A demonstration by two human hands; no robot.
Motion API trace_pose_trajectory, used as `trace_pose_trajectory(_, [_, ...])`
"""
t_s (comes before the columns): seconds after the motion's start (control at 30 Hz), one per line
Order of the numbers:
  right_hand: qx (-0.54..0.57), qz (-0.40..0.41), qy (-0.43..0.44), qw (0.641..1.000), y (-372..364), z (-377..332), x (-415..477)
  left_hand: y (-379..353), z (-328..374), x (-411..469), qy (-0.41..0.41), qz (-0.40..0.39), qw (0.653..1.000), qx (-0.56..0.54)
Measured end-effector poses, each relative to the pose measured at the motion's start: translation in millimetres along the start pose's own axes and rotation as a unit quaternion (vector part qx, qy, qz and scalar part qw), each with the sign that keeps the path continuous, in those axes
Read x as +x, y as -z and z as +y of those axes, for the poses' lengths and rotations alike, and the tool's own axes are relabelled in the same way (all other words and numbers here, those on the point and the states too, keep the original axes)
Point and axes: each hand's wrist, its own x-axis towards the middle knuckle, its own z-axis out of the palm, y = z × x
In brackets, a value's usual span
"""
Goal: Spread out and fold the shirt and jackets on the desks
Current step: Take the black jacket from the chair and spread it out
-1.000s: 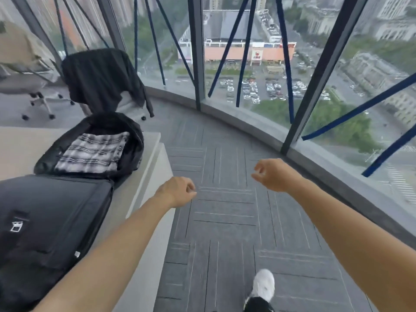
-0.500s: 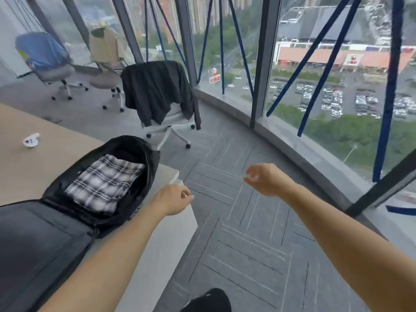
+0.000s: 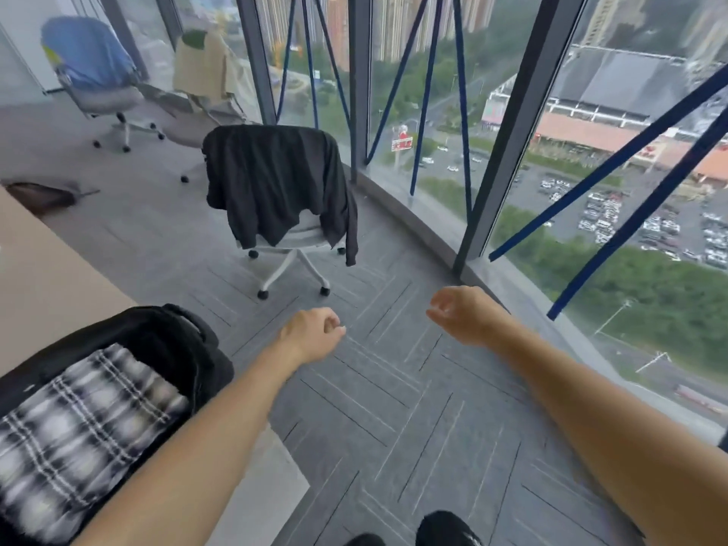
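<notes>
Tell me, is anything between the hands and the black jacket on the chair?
Nothing visible. Only bare carpet lies between the left hand, the right hand and the black jacket draped over the chair.

Shirt (image 3: pixel 82 431) on jacket (image 3: pixel 169 340) on desk (image 3: pixel 47 277) at left; second jacket (image 3: pixel 272 183) over chair (image 3: pixel 291 258) ahead.

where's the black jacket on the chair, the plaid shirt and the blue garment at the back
black jacket (image 3: pixel 275 183), head view: middle of its draped back panel
plaid shirt (image 3: pixel 78 427), head view: middle of its folded top face
blue garment (image 3: pixel 88 53), head view: upper middle of the cloth
</notes>
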Motion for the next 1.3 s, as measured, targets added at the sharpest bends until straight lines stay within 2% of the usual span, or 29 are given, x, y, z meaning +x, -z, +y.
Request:
trace_pose_trajectory(0.33, [0.059,-0.025,0.037,0.997,49,55,275,49,40,235,0.047,0.018,0.998,0.025])
trace_pose_trajectory(0.57, [0.066,-0.038,0.103,0.992,113,47,462,113,55,370,0.100,0.066,0.992,0.042])
trace_pose_trajectory(0.67, [0.073,-0.044,0.120,0.989,121,38,532,128,44,429,0.105,0.085,0.990,0.042])
trace_pose_trajectory(0.83, [0.077,-0.037,0.131,0.988,118,24,662,160,10,560,0.084,0.158,0.982,0.059])
trace_pose_trajectory(1.0, [0.006,-0.059,0.136,0.989,119,6,792,205,-25,696,0.064,0.201,0.971,0.115])
trace_pose_trajectory(1.13, [-0.008,-0.094,0.137,0.986,124,-16,879,232,-44,783,0.086,0.151,0.966,0.194])
trace_pose_trajectory(1.3, [-0.005,-0.154,0.175,0.973,110,-45,970,246,-64,849,0.184,0.056,0.958,0.213])
